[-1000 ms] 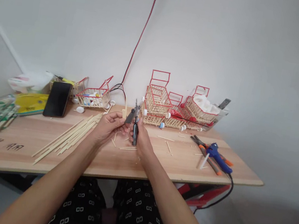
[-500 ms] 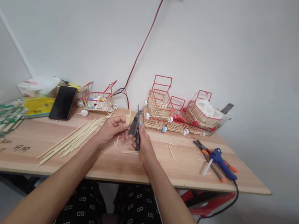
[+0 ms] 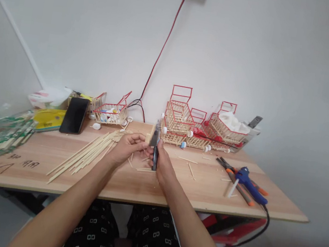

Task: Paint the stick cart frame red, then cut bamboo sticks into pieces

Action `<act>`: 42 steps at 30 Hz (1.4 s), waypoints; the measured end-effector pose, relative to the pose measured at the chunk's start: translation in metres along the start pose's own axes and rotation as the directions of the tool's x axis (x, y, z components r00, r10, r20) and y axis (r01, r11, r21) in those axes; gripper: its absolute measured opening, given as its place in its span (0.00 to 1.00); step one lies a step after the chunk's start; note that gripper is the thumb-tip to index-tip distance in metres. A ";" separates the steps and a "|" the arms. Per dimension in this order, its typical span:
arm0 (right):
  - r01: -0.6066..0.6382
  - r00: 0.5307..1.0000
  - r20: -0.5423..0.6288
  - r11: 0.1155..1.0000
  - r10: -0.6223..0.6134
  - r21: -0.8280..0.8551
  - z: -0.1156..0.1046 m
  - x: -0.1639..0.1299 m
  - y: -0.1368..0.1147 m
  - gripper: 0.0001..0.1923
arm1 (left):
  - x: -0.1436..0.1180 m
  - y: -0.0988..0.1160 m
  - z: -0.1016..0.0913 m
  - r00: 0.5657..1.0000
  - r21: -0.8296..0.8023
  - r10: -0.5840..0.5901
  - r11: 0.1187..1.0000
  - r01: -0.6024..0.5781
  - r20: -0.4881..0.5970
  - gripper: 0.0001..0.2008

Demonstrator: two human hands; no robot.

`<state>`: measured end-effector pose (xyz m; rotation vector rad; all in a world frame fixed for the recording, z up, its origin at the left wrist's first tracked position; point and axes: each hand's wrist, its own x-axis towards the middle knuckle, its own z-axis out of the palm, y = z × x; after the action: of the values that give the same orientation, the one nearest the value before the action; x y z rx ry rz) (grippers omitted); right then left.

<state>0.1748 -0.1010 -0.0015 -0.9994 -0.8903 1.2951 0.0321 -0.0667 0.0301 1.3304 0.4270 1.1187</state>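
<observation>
Since half a second ago, both hands are sitting a little further right in the head view, and the pale wooden stick piece (image 3: 149,137) is now lying right against the head of the cutting pliers (image 3: 155,149) instead of apart from it. Left hand (image 3: 126,147) is pinching that stick piece between thumb and fingertips, fingers curled close around it. Right hand (image 3: 163,161) is gripping the dark handles of the pliers, fingers wrapped tight; how far the cutting end is parted I cannot tell. Both are hovering just above the wooden table (image 3: 210,192), near its middle. Long bamboo sticks (image 3: 85,155) are lying fanned out to the left, short offcuts (image 3: 190,169) are scattered nearby, and a blue glue gun (image 3: 250,183) is resting well to the right.
</observation>
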 end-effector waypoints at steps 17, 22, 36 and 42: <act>0.128 0.991 0.048 0.990 -0.126 -0.052 0.001 -0.003 -0.002 0.27 | -0.001 0.007 -0.003 0.995 0.129 0.103 0.986 -0.101 -0.004 0.09; 0.010 0.956 0.290 0.995 -0.039 0.100 -0.003 -0.015 -0.014 0.22 | -0.003 0.007 0.002 0.993 0.156 0.091 0.983 -0.101 0.072 0.10; -0.202 0.908 0.409 0.947 0.085 0.250 -0.008 -0.027 -0.024 0.14 | -0.005 0.002 0.012 0.991 0.022 -0.020 1.000 0.017 0.130 0.11; -0.189 0.908 0.411 0.952 0.075 0.242 -0.028 -0.032 -0.034 0.24 | 0.000 0.011 -0.010 0.984 -0.065 0.114 0.990 -0.123 -0.139 0.10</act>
<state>0.2097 -0.1359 0.0216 -0.5894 -0.9219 1.7277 0.0199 -0.0628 0.0378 1.2330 0.4053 1.3167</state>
